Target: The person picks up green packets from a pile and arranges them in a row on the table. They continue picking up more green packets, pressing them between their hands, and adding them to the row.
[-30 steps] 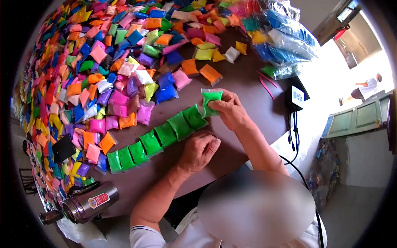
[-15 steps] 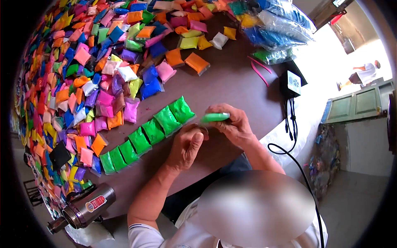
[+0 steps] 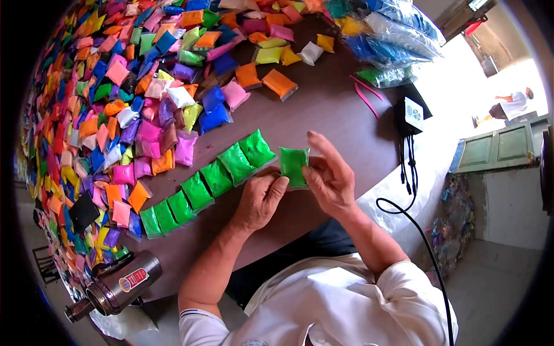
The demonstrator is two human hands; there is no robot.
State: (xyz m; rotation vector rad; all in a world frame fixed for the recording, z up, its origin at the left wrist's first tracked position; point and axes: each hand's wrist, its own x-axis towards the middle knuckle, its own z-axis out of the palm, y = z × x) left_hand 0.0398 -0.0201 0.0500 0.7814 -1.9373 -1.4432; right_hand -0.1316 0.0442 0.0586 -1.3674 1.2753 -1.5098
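Note:
A small green packet (image 3: 293,165) lies flat just past the upper end of a slanting row of green packets (image 3: 202,187) on the brown table (image 3: 323,109). My left hand (image 3: 262,199) touches the packet's lower left edge with thumb and fingertips. On the packet's right side rests my right hand (image 3: 329,179), thumb against it and index finger stretched out above it.
A wide heap of coloured packets (image 3: 115,98) covers the left and far side. Clear bags of blue and green packets (image 3: 392,40) lie far right. A black device (image 3: 408,115) with cable sits at the right edge, a steel flask (image 3: 118,285) bottom left. Pink strips (image 3: 366,92).
The green packet, held up in my right hand a second ago, was turned edge-on, then brought down flat at the end of the green row. My left hand moved up to it.

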